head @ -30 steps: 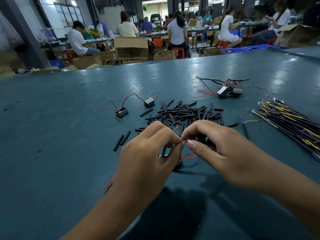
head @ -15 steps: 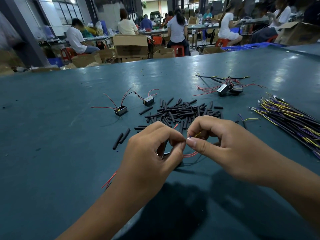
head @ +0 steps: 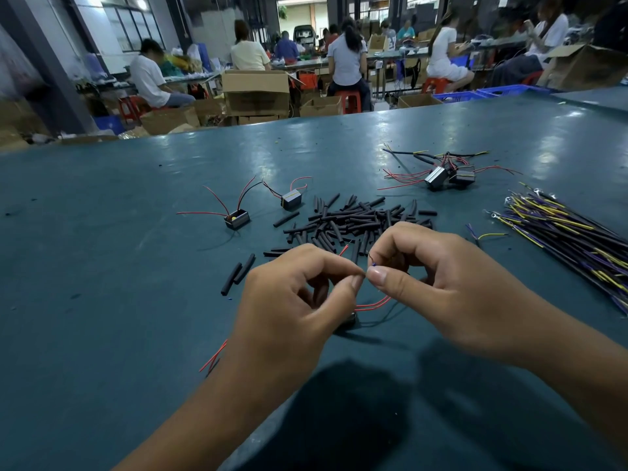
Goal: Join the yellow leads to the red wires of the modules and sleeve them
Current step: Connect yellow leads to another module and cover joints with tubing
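My left hand (head: 299, 294) and my right hand (head: 438, 280) meet fingertip to fingertip above the green table (head: 102, 300), each pinching a thin wire end. A small blue tip shows at the right thumb. Red wires (head: 372, 304) loop down from the pinch to a dark module (head: 348, 322) mostly hidden beneath my left hand. More red wire (head: 214, 356) pokes out left of my left wrist. Black sleeves (head: 356, 220) lie in a pile just beyond my hands. The bundle of yellow and purple leads (head: 571, 232) lies at the right.
Two loose modules (head: 237, 219) (head: 291, 200) with red wires sit left of the sleeve pile. A cluster of modules (head: 448, 176) with leads lies farther back right. One stray yellow lead (head: 489, 235) lies by the bundle. People work at benches beyond the table's far edge.
The camera view shifted slightly. My fingertips keep working the wire ends together; the right thumb has slid a little along the joint. The hands stay in the same spot.
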`<state>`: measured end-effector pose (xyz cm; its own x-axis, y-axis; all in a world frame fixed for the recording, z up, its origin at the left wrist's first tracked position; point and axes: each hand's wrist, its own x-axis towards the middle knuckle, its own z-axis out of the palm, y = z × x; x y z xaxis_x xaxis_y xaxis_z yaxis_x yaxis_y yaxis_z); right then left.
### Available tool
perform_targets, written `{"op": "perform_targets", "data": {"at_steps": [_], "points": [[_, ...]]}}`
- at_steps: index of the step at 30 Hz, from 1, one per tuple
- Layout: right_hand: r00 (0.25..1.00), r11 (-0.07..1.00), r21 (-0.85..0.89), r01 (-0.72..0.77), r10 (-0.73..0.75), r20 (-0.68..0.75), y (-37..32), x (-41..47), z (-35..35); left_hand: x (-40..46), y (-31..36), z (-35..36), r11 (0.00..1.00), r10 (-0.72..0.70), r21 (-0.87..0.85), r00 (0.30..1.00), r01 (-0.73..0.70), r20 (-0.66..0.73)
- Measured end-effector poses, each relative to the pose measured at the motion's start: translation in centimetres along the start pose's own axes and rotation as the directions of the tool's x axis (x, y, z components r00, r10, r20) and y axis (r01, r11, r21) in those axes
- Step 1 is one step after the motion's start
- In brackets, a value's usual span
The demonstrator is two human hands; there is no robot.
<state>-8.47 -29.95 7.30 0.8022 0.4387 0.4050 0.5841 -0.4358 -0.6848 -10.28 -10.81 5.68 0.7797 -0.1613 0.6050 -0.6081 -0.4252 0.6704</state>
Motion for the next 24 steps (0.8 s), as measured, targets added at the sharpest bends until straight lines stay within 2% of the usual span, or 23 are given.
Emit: {"op": "perform_targets", "data": {"at_steps": [2,3,7,17,24], "points": [[1.000,1.000,-0.005,0.004,-0.004,-0.006,0.0,0.0,0.0,0.1,-0.1,0.1,0.963,0.174,0.213,0.985,-0.167,-0.017],[1.000,1.000,-0.004,0.005,-0.005,-0.005,0.0,0.0,0.0,0.0,-0.2,0.1,0.940,0.225,0.268,0.974,-0.211,-0.020],[1.000,1.000,0.008,-0.001,0.001,-0.007,0.0,0.1,0.0,0.0,-0.5,0.1,0.894,0.321,0.335,0.947,-0.299,-0.012],[1.000,0.999,0.035,-0.026,0.026,0.006,0.2,0.0,0.0,0.2,-0.9,0.0,0.878,0.349,0.337,0.937,-0.339,0.033],[1.000,0.999,0.031,-0.025,0.025,0.001,0.1,-0.1,0.0,0.2,-0.6,0.3,0.912,0.316,0.268,0.948,-0.311,0.025]]}}
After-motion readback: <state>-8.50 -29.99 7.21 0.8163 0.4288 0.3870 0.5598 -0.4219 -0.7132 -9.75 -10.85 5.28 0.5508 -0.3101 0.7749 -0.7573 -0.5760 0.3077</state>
